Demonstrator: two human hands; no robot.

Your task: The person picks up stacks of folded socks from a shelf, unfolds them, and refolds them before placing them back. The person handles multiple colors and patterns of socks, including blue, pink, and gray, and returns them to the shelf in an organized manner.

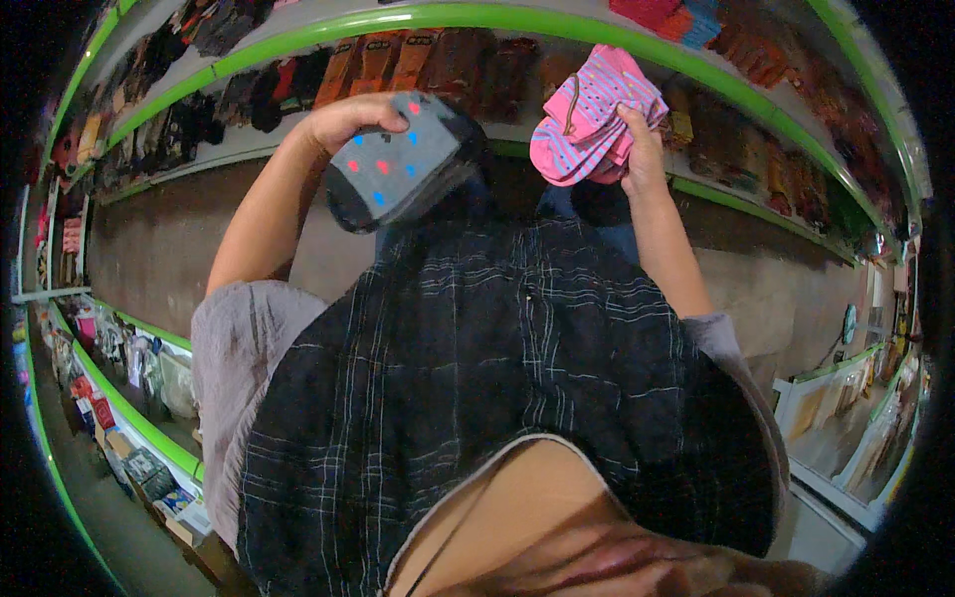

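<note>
My left hand (354, 123) grips a bundle of grey and black socks (406, 160) with red and blue spots, its thumb lying over the top edge. The lower right side of this bundle looks blurred. In my right hand (643, 157) is a bundle of pink socks (597, 119) with blue stripes and small dark dots; a thin brownish band or cord lies across it. The two bundles are held apart, in front of the shelves. Most fingers of both hands are hidden behind the socks.
Before me stand shelves with green front edges (418, 15), stocked with packed goods, some in orange packaging (377, 63). A lower shelf at the left (142, 407) holds cartons and packets. At the right is another low shelf (828, 373) with wrapped goods.
</note>
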